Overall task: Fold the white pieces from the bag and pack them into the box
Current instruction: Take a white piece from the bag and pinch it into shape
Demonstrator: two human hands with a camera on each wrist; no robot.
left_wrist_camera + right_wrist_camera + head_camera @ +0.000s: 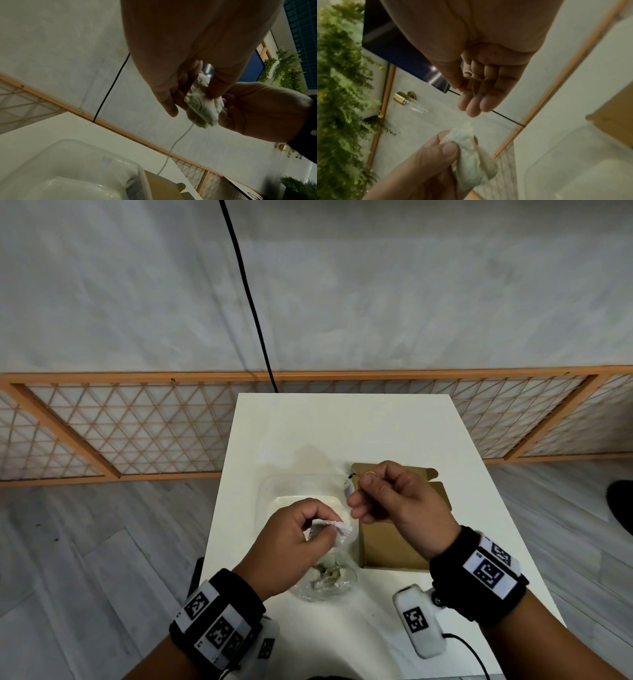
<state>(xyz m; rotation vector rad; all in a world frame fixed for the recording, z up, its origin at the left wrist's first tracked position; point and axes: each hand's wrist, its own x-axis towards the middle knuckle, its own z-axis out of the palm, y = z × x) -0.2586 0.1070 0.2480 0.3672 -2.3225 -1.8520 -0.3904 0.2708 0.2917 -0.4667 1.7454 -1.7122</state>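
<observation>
My left hand (318, 525) pinches a crumpled white piece (337, 527) between thumb and fingers, above the clear bag (325, 580) that holds several more white pieces. The left wrist view shows the white piece (202, 104) in that pinch, with a thin string (178, 139) hanging down from it. My right hand (364, 491) is held just right of it, over the brown cardboard box (390, 546), fingers curled. In the right wrist view a loop of the string (470, 79) is pinched between the thumb and fingers of the right hand (467, 88).
A clear plastic container (274, 484) sits on the white table (342, 426) behind my hands. The box's flap (442, 494) stands open at the right. A black cable (246, 292) hangs behind the table, and a wooden lattice panel (120, 429) leans on the wall.
</observation>
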